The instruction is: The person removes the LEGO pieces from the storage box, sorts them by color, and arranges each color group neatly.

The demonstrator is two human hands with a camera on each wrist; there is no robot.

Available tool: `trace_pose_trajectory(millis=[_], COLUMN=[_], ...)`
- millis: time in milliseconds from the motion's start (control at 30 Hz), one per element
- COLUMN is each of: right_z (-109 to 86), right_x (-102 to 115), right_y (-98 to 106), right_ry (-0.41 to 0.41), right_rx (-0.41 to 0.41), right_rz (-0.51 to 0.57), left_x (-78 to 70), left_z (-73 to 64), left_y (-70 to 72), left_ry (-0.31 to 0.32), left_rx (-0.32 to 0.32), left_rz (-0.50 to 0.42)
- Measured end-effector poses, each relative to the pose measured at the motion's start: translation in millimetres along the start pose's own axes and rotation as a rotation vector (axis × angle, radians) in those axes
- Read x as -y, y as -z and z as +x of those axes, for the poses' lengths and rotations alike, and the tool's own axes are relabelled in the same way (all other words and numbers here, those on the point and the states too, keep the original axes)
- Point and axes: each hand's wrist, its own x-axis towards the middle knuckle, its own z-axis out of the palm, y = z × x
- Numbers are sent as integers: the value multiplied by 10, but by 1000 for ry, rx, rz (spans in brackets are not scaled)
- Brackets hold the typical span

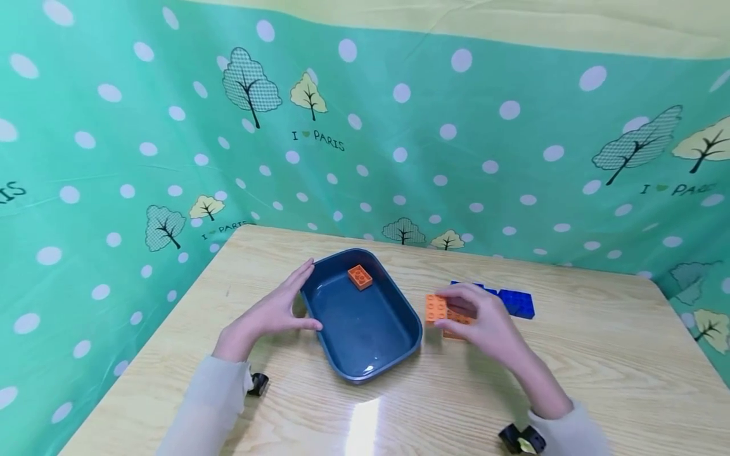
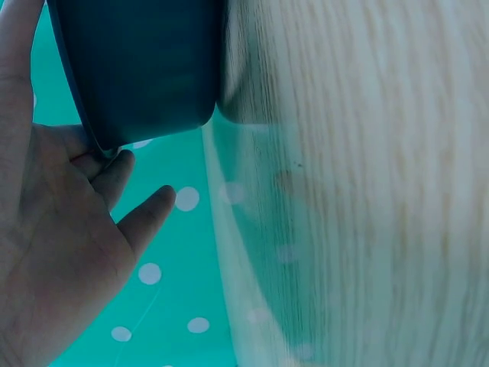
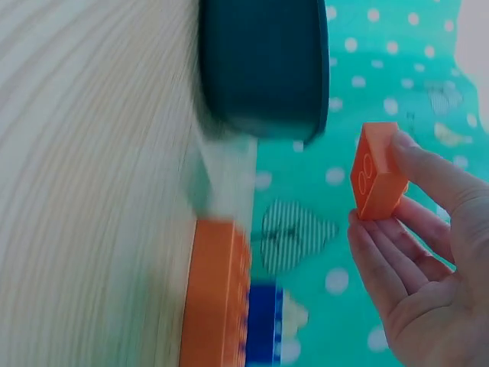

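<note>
An orange toy building brick (image 1: 436,308) is pinched between the thumb and fingers of my right hand (image 1: 481,320), raised above the table just right of the dark blue tray (image 1: 365,329). In the right wrist view the hollow underside of this brick (image 3: 377,170) shows. My left hand (image 1: 274,310) rests at the tray's left rim, thumb and fingers spread along it. The left wrist view shows its fingers (image 2: 114,180) touching the rim from outside. Inside the tray, near its far end, lies one orange brick (image 1: 360,277).
Below my right hand another orange brick (image 1: 454,332) sits on the wooden table (image 1: 599,342), partly hidden. Behind it are blue bricks (image 1: 516,303), some covered by the hand. A green dotted curtain (image 1: 399,126) hangs along the table's back and left.
</note>
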Motion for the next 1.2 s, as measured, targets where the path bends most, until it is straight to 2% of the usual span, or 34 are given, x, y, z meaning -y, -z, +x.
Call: trace_pose_trajectory(millis=[200,333,467,633,767,900,1000,1200], right_z=[-197,-305,-375,-461,-540,-550,-531,-495], right_x=[-246,-413,-560,-717,-825,-891,-907,-888], right_y=[341,501,603,665,666,652,648,653], right_ry=[-66,-83,-83,-111,-174,-226,-246,-235], right_rx=[-97,-172,-196,-160,-86,-23,-6,-7], right_rz=[-134,-222,-236,-280,-358,-389,-410,-437], left_x=[17,10,7,18,12,5,6,17], left_z=[-2,0,-1,-11,-26,-32,-21,0], left_y=[-9,26,43,9,-40,-48,-32,-30], left_ry=[0,-13,-18,-16,-6,-3,-6,-25], left_rx=[-1,-3,-10,-16,-6,-21,-19,-23], left_rz=[4,15,14,6,8,21,23,22])
